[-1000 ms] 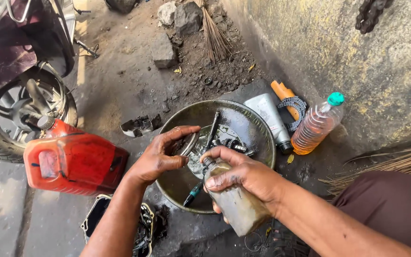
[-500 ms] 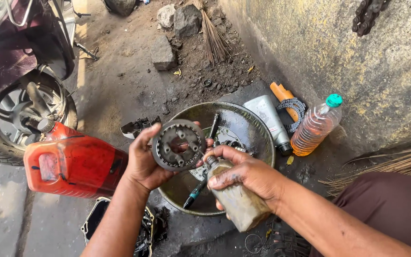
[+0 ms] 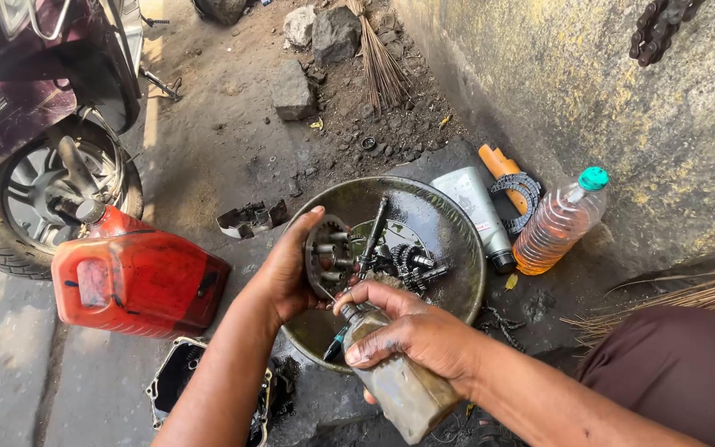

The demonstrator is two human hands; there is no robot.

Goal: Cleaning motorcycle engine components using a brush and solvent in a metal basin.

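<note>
left hand (image 3: pixel 287 277): fingers wrapped around a toothed round metal part (image 3: pixel 328 255), gripping it by the rim, tilted on edge above the near-left rim of the pan.
right hand (image 3: pixel 411 331): clamped around a grimy bottle (image 3: pixel 399 381) of murky liquid, neck aimed up toward the metal part; nozzle sits just beside the part's lower edge.
metal pan (image 3: pixel 457 240): round, dark and oily, on the ground; holds loose gears and small pieces (image 3: pixel 403 261) plus a long screwdriver-like tool (image 3: pixel 371 232) leaning across them.
step in hand: looks like rinsing or wetting the toothed part with liquid from the bottle, held over the pan so the run-off falls inside.
next move calls for: by my judgement, a steady squeeze with the nozzle kept close to the teeth, and turning the part so every side is reached.
around: red jerrycan (image 3: pixel 138 281) to the left near a scooter wheel (image 3: pixel 43 194); plastic bottle of amber liquid (image 3: pixel 560 222) and a grey tube (image 3: pixel 477 207) to the right by the wall.
</note>
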